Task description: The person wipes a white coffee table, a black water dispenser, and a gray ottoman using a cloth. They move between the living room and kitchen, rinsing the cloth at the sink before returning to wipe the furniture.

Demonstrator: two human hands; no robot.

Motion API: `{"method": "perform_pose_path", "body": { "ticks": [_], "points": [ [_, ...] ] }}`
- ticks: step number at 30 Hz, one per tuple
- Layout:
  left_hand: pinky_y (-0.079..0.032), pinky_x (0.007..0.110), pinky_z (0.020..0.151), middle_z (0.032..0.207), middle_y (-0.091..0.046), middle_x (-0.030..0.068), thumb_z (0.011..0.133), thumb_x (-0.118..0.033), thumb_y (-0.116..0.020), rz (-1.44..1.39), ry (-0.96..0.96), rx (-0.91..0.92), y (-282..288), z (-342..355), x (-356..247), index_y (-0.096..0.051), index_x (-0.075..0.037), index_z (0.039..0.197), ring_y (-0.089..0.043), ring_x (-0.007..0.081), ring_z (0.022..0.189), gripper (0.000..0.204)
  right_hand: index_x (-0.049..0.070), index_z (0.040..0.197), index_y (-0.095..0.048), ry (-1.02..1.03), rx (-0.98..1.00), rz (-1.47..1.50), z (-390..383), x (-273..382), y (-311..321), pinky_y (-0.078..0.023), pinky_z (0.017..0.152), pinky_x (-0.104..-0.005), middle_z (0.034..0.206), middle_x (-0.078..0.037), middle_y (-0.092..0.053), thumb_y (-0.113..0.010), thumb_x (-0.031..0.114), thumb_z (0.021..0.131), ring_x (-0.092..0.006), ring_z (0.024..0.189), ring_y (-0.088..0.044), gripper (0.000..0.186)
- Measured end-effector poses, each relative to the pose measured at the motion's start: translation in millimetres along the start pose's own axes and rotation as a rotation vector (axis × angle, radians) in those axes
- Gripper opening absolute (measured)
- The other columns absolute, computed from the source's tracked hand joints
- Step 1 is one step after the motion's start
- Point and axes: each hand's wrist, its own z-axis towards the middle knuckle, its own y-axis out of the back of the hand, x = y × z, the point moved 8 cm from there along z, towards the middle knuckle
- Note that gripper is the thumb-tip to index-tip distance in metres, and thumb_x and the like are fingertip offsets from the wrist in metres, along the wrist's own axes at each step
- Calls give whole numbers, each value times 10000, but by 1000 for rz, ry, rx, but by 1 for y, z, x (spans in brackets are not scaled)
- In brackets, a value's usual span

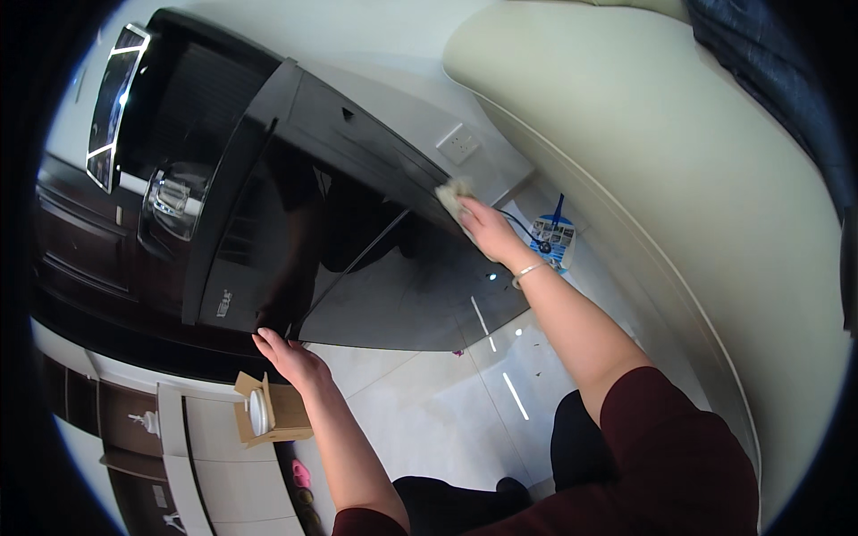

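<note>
A tall glossy black appliance (375, 286) fills the upper middle and left, with a dark display strip (116, 107) and a clear glass vessel (179, 201) at its upper left. My right hand (487, 228) grips a pale beige cloth (451, 192) against the right-hand edge of the black panel. A silvery bangle circles that wrist. Below the panel, my left hand (286, 357) touches its lower edge with fingers extended and slightly apart.
A cream sofa (608, 143) curves along the right, near a wall socket (458, 143) and a blue patterned object with a cable (554, 241). An open cardboard box (286, 411), pink slippers (301, 475) and dark shelving (125, 411) are at lower left, on pale floor tiles (438, 411).
</note>
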Motion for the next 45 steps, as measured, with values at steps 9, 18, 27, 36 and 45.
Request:
{"method": "perform_pose_path", "body": {
  "ticks": [9,18,27,36,45],
  "points": [
    [-248,300,1057,1483,-276,148,973,-405,-453,110,-82,-32,-6,3,6,-112,-59,1489,-338,228,1301,709,30,1230,-552,-196,36,222,-16,-69,3,-433,943,-348,1155,-191,-616,-540,168,893,-304,1099,-582,364],
    [-147,343,1142,1523,-159,186,978,-414,-431,161,-48,-33,5,3,6,-58,-37,1486,-201,253,1402,735,41,1314,-475,563,171,332,121,244,-19,-405,972,-343,1230,-174,-574,-507,189,918,-292,1142,-543,424],
    [-128,357,1154,1537,-85,188,983,-398,-424,161,-84,15,-6,-1,1,-32,-28,1484,-160,267,1415,736,47,1161,-557,137,261,21,211,45,-60,-402,960,-393,1180,-210,-580,-442,321,916,-339,1116,-535,385],
    [-180,354,1135,1508,-191,206,975,-415,-429,175,-130,15,-18,0,4,-58,-20,1481,-253,280,1380,741,-30,1150,-552,-524,178,-21,-18,-263,-11,-390,964,-346,1202,-178,-576,-434,261,958,-271,1111,-532,368],
    [-305,311,1029,1465,-316,152,976,-370,-469,137,-86,-58,2,0,9,-131,-70,1485,-374,249,1300,680,16,1239,-534,-262,96,295,-25,-112,-8,-418,896,-292,1111,-119,-617,-509,229,922,-194,1009,-552,383]
  ]
}}
